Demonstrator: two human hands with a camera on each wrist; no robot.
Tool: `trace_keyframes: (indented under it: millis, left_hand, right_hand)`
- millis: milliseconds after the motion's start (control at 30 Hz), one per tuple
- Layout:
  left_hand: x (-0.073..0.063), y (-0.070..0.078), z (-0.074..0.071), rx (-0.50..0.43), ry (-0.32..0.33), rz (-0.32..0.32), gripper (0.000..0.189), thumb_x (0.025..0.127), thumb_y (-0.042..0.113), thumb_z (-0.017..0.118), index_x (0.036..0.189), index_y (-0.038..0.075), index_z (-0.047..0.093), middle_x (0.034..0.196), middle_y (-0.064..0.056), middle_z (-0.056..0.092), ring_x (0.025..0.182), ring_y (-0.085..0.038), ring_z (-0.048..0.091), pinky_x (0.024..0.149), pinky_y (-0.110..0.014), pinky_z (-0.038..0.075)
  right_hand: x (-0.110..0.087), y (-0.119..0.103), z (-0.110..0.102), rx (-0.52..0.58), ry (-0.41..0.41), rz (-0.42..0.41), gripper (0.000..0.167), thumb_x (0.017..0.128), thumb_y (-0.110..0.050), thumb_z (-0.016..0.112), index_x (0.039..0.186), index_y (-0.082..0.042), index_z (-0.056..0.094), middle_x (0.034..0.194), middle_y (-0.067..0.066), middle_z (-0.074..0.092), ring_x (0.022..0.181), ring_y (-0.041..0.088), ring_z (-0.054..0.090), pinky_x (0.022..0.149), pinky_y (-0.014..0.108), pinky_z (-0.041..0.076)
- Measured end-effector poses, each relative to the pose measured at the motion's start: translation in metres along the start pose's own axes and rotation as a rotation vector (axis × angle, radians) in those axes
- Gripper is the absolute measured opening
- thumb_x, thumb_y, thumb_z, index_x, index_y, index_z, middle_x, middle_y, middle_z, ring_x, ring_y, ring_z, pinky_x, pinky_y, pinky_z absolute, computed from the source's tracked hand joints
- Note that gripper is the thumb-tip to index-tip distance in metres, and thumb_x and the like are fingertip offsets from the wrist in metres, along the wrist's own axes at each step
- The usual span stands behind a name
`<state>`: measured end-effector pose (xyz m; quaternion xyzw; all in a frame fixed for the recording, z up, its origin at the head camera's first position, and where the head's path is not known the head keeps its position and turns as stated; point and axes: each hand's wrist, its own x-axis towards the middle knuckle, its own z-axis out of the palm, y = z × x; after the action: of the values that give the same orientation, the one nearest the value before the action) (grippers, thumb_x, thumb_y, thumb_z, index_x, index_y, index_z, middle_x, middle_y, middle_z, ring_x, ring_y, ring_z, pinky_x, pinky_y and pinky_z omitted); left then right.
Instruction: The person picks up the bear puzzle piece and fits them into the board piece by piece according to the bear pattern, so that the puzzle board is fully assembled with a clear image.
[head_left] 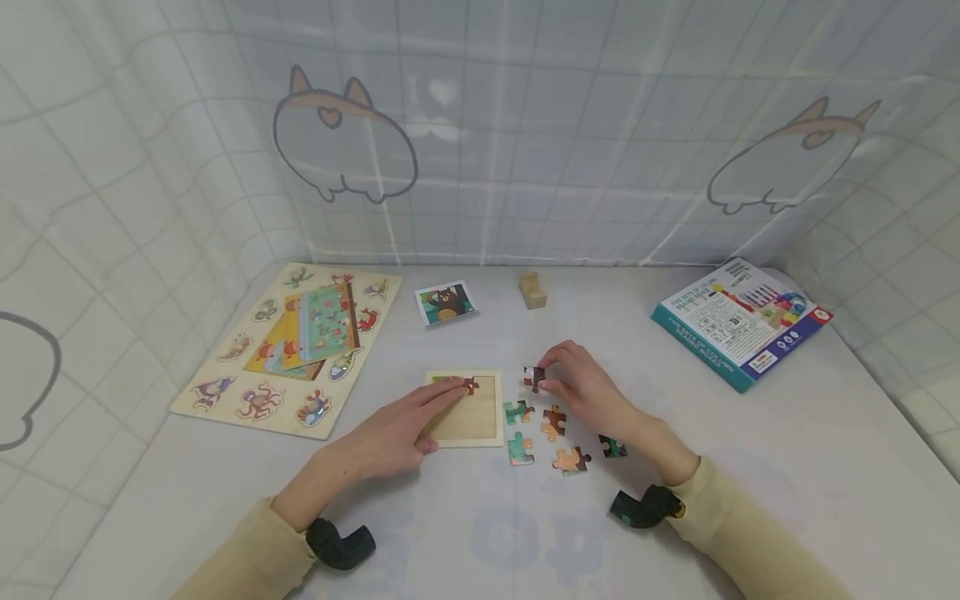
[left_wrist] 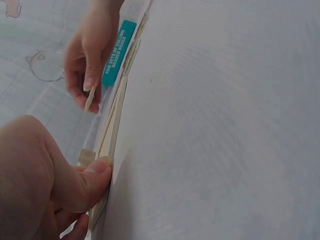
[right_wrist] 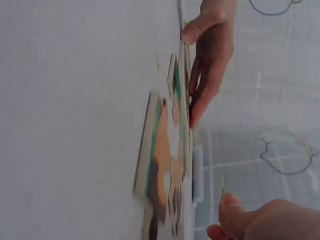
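Note:
My left hand (head_left: 401, 427) lies over the left side of a wooden puzzle tray (head_left: 497, 442), fingers straight across it and thumb at its near edge. Beside the fingertips, a brown puzzle piece (head_left: 471, 386) shows at the tray's upper edge; the hand hides the upper left corner. To the tray's right, my right hand (head_left: 588, 390) pinches a dark brown and white puzzle piece (head_left: 533, 378) between thumb and fingers. The right wrist view has this piece (right_wrist: 223, 185) edge-on, raised above the table. Below it lie several loose pieces, among them a teal one (head_left: 520, 450) and an orange-brown one (head_left: 572, 461).
A picture card of a bear (head_left: 446, 302) lies behind the tray, near a small wooden block (head_left: 533, 291). At the left is a sea-animal board (head_left: 300, 421) with colourful puzzle pictures (head_left: 330, 321) on top. A teal-and-white box (head_left: 738, 321) lies at the back right.

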<state>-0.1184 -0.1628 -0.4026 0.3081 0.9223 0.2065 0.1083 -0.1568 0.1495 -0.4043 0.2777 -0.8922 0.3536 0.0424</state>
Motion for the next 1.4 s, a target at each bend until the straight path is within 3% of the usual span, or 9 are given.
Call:
trace_keyframes:
  millis: [267,600,933,1200,1400]
  left_hand:
    - [0.0,-0.001,0.0,0.003,-0.004,-0.001,0.076,0.09,0.005,0.062,0.158,0.014,0.03,0.166,0.0,0.024,0.15,-0.025,0.028,0.118,-0.047,0.035]
    - [0.0,-0.001,0.0,-0.005,-0.009,-0.013,0.076,0.09,0.006,0.062,0.158,0.016,0.03,0.165,-0.001,0.026,0.149,-0.026,0.03,0.115,-0.048,0.039]
    - [0.0,-0.001,0.0,-0.001,-0.016,-0.018,0.075,0.09,0.007,0.063,0.158,0.016,0.03,0.166,-0.001,0.024,0.15,-0.025,0.029,0.117,-0.048,0.037]
    - [-0.001,-0.002,0.001,0.004,-0.009,-0.007,0.075,0.09,0.007,0.062,0.158,0.015,0.031,0.165,-0.001,0.025,0.15,-0.025,0.03,0.118,-0.047,0.036]
    - [-0.001,-0.001,0.001,0.017,0.01,0.002,0.068,0.097,0.026,0.062,0.157,0.017,0.033,0.165,0.0,0.027,0.15,-0.024,0.03,0.119,-0.047,0.033]
  right_hand:
    - [0.017,-0.015,0.017,0.012,-0.041,-0.035,0.021,0.096,-0.011,0.066,0.113,-0.001,0.061,0.116,0.009,0.059,0.113,0.025,0.053,0.098,0.042,0.05]
    - [0.036,-0.028,0.035,-0.014,-0.061,-0.118,0.018,0.097,-0.011,0.064,0.112,-0.001,0.062,0.115,0.009,0.058,0.108,0.025,0.052,0.092,0.039,0.051]
    - [0.038,-0.025,0.043,-0.022,-0.111,-0.091,0.018,0.097,-0.014,0.065,0.11,-0.002,0.063,0.116,0.008,0.058,0.11,0.022,0.054,0.096,0.039,0.051]
    - [0.038,-0.024,0.046,-0.043,-0.106,-0.099,0.014,0.096,-0.013,0.066,0.105,-0.002,0.065,0.116,0.007,0.059,0.106,0.022,0.052,0.092,0.037,0.051]
    - [0.038,-0.022,0.047,-0.055,-0.099,-0.11,0.014,0.096,-0.013,0.067,0.104,-0.002,0.065,0.114,0.007,0.059,0.105,0.022,0.052,0.091,0.036,0.05]
